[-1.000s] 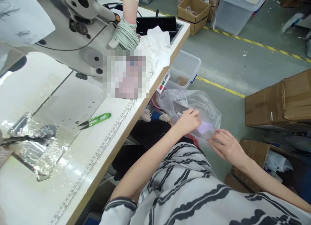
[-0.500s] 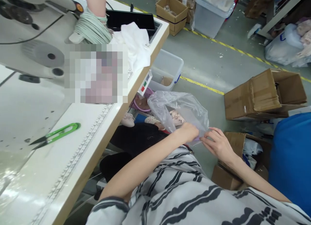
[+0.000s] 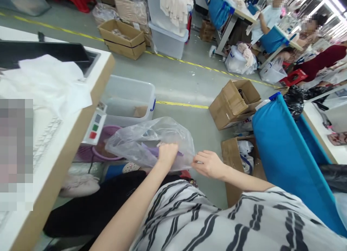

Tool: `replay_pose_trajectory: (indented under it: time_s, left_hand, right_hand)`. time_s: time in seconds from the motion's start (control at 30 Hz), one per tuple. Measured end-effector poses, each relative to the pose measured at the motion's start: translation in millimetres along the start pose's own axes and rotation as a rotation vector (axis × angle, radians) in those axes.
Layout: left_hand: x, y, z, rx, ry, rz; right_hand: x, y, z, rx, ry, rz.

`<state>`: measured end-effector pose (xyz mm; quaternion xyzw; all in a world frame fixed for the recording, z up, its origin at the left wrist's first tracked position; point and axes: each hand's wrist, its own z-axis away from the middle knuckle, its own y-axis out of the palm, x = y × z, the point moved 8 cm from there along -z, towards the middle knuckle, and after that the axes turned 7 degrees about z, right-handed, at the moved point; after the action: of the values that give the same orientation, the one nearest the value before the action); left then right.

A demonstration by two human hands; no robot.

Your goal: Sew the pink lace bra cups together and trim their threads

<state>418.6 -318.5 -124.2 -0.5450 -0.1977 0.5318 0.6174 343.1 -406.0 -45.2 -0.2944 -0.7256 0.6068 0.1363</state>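
Observation:
A crumpled clear plastic bag (image 3: 141,141) rests on my lap, beside the work table. My left hand (image 3: 167,154) is closed at the bag's mouth, its fingers gripping a purple piece (image 3: 151,150) that shows through the plastic. My right hand (image 3: 207,164) pinches the right edge of the bag's opening, fingers curled on the plastic. Both arms reach forward over my striped shirt.
The white work table (image 3: 81,99) with white cloth (image 3: 46,81) runs along the left. A clear bin (image 3: 127,99) and purple basin (image 3: 104,142) sit on the floor ahead. Cardboard boxes (image 3: 233,103) and a blue fabric-sided cart (image 3: 282,153) stand right. People work at far tables.
The view has swung right, away from the sewing machine and scissors. My left hand has gone deeper into the bag's mouth and my right hand has closed on the bag's edge.

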Motion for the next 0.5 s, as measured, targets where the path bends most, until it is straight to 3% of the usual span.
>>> replay_pose_trajectory:
  time_s: [0.13,0.27,0.37,0.5]
  left_hand:
    - [19,-5.1,27,0.069,-0.063,0.072]
    - [31,-19.9,78,0.014,-0.176,0.132]
    - [33,-19.5,128,-0.100,-0.207,0.192]
    - [23,0.9,191,-0.408,-0.185,0.275]
  right_hand:
    - [1,-1,0,0.008,0.008,-0.066]
    - [-2,4,-8,0.033,-0.008,-0.114]
    - [-2,5,-19,0.032,-0.041,-0.120]
    - [14,5,-25,0.010,-0.162,-0.148]
